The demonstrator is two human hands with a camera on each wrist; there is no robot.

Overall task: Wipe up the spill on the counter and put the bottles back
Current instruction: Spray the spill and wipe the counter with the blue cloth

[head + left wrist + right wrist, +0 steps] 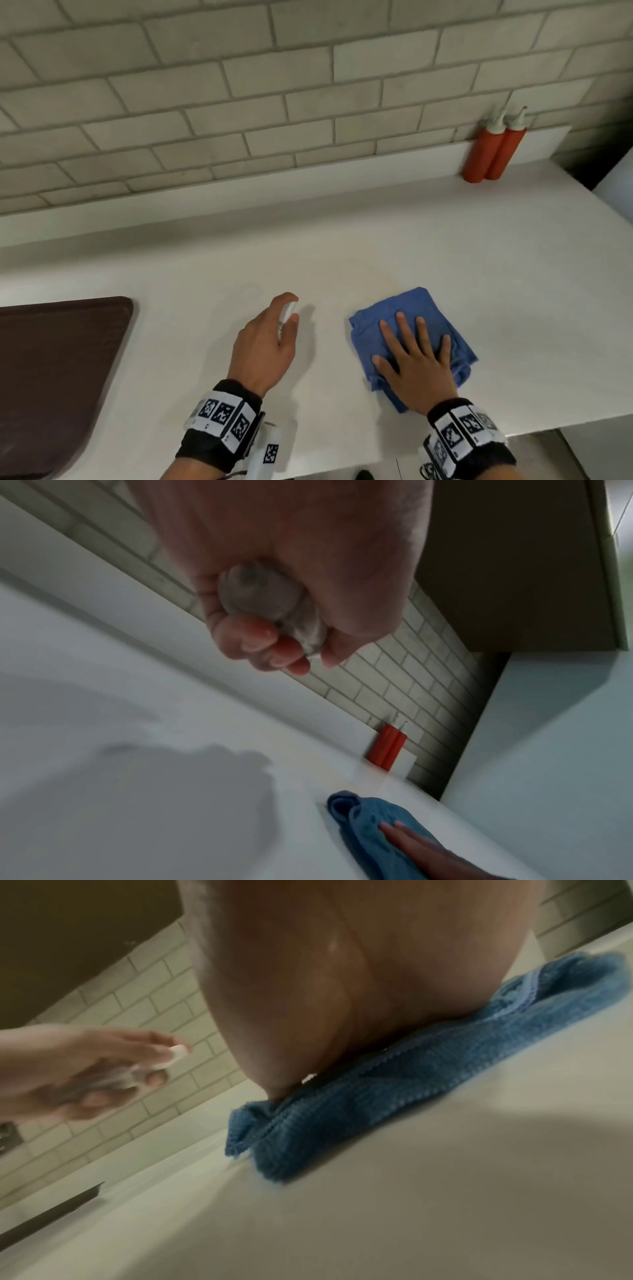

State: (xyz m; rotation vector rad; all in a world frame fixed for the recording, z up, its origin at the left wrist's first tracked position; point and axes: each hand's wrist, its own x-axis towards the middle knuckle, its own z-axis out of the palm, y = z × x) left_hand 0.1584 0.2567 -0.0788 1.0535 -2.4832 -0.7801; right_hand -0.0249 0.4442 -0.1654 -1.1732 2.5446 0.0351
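Hands first: the left hand (pixel 265 337) is wrapped around a small clear spray bottle (pixel 287 317), fingers curled on the body and the nozzle end poking out past the knuckles toward roughly 12 o'clock. The left wrist view shows the bottle's round base tucked into the palm. The right hand (pixel 416 363) lies flat with fingers spread, pressing down on a folded blue microfiber cloth (pixel 409 305).

As for the spill, honestly I can't make out a clear puddle on the white table (pixel 342 240). There's maybe a faint smudgy patch at about 12 o'clock from the cloth, just past its far edge, but it's too washed out to call.

That's the relation that matters, I think. If the wet patch is where I suspect, it sits straight ahead of the right hand and off to about 1 o'clock from the left, so the cloth hand is the nearer one and a push forward looks like the natural stroke.

Further out, two red squeeze bottles (pixel 493 150) stand upright and touching at about 1 o'clock from the cloth, against the low ledge below the tiled wall (pixel 239 85). They're well apart from both hands, with the right one closer.

Off at 9 o'clock, a dark brown mat (pixel 51 370) lies flat near the table's front edge.
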